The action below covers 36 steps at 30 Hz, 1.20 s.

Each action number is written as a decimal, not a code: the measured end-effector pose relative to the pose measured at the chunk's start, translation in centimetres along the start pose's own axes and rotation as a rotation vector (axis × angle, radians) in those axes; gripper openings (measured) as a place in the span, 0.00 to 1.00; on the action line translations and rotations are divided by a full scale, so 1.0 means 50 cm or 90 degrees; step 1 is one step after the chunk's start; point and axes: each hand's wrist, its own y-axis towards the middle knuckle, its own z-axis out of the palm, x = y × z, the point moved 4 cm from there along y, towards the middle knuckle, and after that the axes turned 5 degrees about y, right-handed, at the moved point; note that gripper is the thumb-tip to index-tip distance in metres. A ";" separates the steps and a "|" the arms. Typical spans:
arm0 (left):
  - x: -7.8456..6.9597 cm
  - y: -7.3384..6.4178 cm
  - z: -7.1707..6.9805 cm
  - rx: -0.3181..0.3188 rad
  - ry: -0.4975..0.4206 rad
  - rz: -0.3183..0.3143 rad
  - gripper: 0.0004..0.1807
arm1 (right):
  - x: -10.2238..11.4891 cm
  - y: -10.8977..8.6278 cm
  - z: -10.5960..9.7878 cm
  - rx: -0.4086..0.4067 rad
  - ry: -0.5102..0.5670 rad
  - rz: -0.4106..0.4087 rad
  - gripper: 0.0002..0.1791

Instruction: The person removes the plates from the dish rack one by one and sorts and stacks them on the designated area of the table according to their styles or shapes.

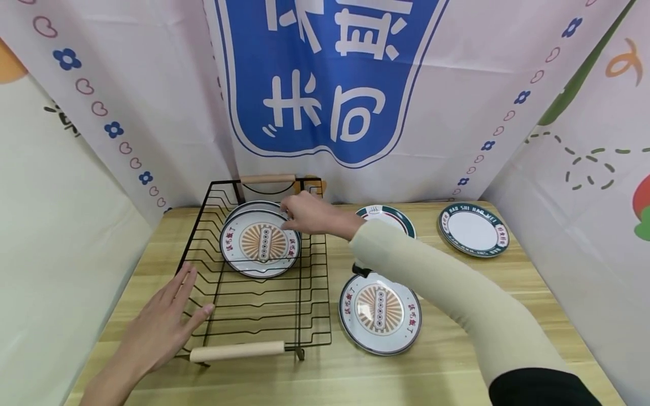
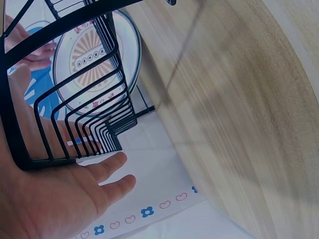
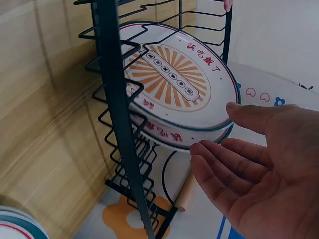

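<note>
A black wire dish rack (image 1: 261,304) stands on the table, two white patterned plates (image 1: 261,242) leaning one behind the other near its far end. At their right rim is my right hand (image 1: 310,213). The right wrist view shows its thumb at the front plate's (image 3: 174,79) edge, with the fingers (image 3: 219,164) loosely extended near the rear plate's (image 3: 169,134) rim and a gap between thumb and fingers. My left hand (image 1: 157,321) rests against the rack's left side, its fingers (image 2: 112,169) straight outside the wires and its thumb on the inner side.
Right of the rack lies a matching plate (image 1: 381,316). Behind it, a green-rimmed plate (image 1: 388,217) is partly covered by the right sleeve (image 1: 437,276). Another green-rimmed plate (image 1: 473,230) sits at the far right. Wooden handles (image 1: 237,351) cap the rack's ends; a printed cloth (image 1: 178,84) hangs behind.
</note>
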 end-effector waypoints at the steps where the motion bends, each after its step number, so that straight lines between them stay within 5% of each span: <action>1: 0.000 0.000 0.001 0.000 0.000 0.000 0.49 | 0.003 0.008 0.006 0.003 -0.004 0.000 0.19; 6: 0.001 0.000 0.002 -0.004 -0.001 -0.002 0.49 | 0.007 0.040 0.034 0.024 -0.003 0.019 0.15; 13: 0.002 -0.001 0.004 -0.001 0.003 -0.004 0.49 | 0.007 0.070 0.063 0.043 -0.001 0.062 0.28; 21: 0.002 0.003 0.005 0.008 0.000 -0.006 0.49 | 0.003 0.079 0.073 0.047 0.031 0.101 0.23; 36: 0.002 0.002 0.004 -0.009 -0.012 0.006 0.49 | -0.003 0.078 0.075 0.042 0.026 0.076 0.26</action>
